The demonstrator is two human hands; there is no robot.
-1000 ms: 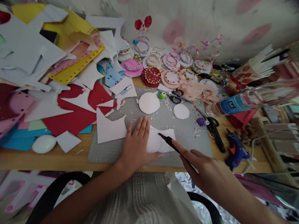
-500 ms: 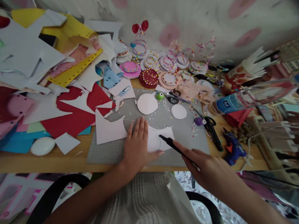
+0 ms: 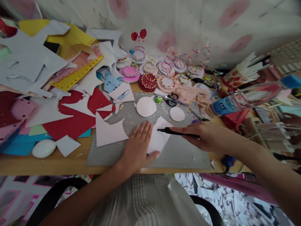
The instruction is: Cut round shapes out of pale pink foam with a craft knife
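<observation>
My left hand [image 3: 138,142] lies flat, fingers stretched out, over the left part of a white foam sheet [image 3: 157,141] with a curved blue line drawn on it. In my right hand [image 3: 204,135] is a black utility knife [image 3: 175,131], its tip at the sheet near the top of that line. Beneath them is a grey cutting mat [image 3: 185,150]. Just beyond my hands are a larger white disc [image 3: 146,106] and a smaller white disc [image 3: 177,114]. A white offcut [image 3: 108,131] with a curved notch sits left of my left hand.
Scissors [image 3: 171,102] lie behind the discs, near several decorated round tiers, among them a dark red one [image 3: 147,82]. Foam scraps [image 3: 70,116] pile up at left beside a white oval [image 3: 44,148]. At right are a bottle [image 3: 225,106] and a partly hidden blue glue gun [image 3: 228,161].
The foam sheet has turned counterclockwise under my left hand. My right hand has moved up, and the knife now points more nearly level to the left. The view has shifted slightly.
</observation>
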